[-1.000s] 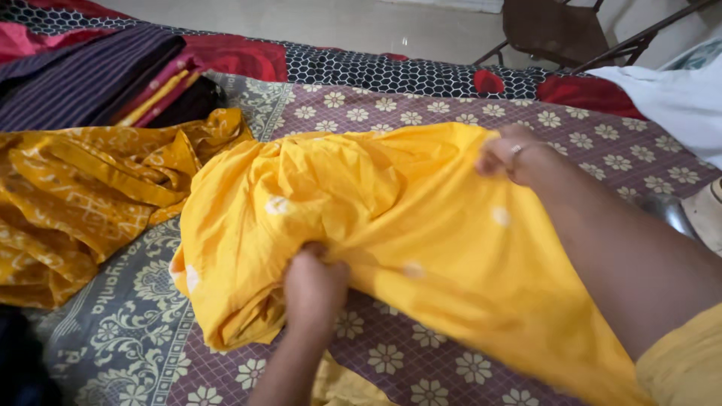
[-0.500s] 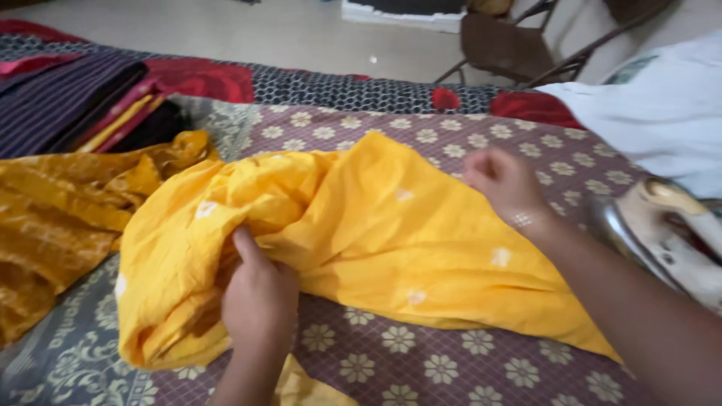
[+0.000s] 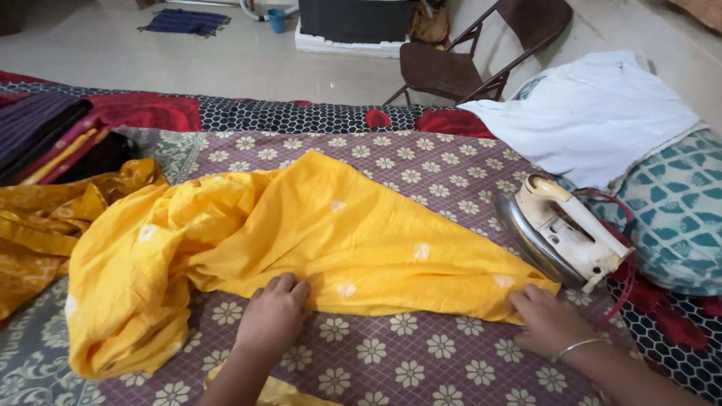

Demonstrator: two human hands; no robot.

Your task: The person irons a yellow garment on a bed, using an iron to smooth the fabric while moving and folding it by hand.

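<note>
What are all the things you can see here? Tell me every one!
yellow cloth: one, bright yellow with white spots, spread on the flowered bedcover
iron: one, cream and silver, tipped on its side at the cloth's right end
patterned cloth: one, mustard gold, crumpled at left
folded clothes: a stack, dark and red, far left
white cloth: one, on a teal cushion, right
chair: one, brown, on the floor behind
left hand: flat on the yellow cloth's near edge
right hand: bangle on wrist, pressing the cloth's right corner

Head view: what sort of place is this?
Probably a room in a home, set up for ironing: a yellow garment lies on a flower-patterned cloth, beside an iron, with a folding chair behind.
</note>
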